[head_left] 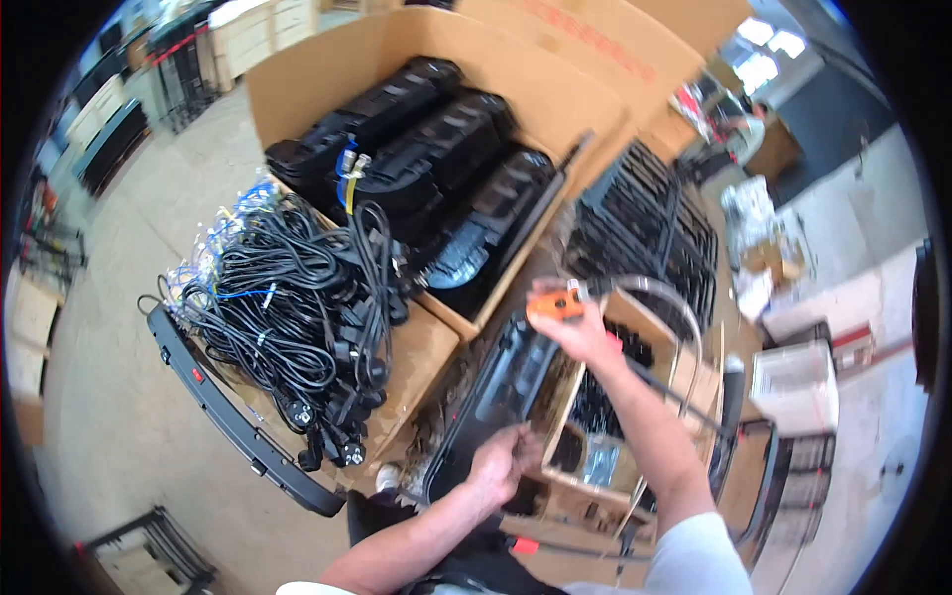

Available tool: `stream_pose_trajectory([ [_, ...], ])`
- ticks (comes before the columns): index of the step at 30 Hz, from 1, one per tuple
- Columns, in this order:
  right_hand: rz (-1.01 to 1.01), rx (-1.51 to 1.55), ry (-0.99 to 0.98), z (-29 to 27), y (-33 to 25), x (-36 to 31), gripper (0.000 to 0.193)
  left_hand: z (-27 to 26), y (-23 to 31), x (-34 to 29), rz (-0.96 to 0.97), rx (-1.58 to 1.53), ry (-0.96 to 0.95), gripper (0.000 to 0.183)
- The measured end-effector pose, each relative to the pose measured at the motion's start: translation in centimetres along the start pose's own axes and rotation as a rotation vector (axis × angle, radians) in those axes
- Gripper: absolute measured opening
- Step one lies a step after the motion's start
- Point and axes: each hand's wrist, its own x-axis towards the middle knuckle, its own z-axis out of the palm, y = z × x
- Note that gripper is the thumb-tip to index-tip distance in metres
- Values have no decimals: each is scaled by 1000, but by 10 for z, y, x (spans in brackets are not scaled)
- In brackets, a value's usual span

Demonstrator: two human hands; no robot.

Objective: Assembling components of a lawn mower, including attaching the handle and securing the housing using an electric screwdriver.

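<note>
My right hand (575, 325) is closed around an orange and black hand tool (557, 304); its exact kind does not show. The tool is over the far end of a long black plastic housing (506, 382) that lies slantwise in front of me. Close to the housing's near right side is my left hand (504, 464), fingers bent and pinched together. Whatever they hold, if anything, is too small to make out. A see-through hose (684, 312) arches beside the tool and bends down to the right.
Left lies a heap of black power cables (288, 288) with plugs, by a curved black strip (233, 421). Beyond stands a large carton (397, 40) of black housings (436, 149). A smaller carton (664, 347) of black parts is under my right forearm. Black frames (650, 223) are stacked behind; a person (744, 134) is far right.
</note>
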Motion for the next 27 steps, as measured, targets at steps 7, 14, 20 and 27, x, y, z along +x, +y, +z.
stream_pose_trajectory([
  [7,-54,122,320,-15,-74,-77,50,-8,26,-23,6,337,-116,27],
  [14,137,53,629,-57,-112,-270,56,-12,-37,-13,-291,794,-178,32],
  [20,141,90,837,-87,-103,-377,57,-48,-107,46,-464,1350,-108,37],
  [27,116,236,889,-136,-32,-418,56,-57,-156,87,-199,1983,-3,61],
])
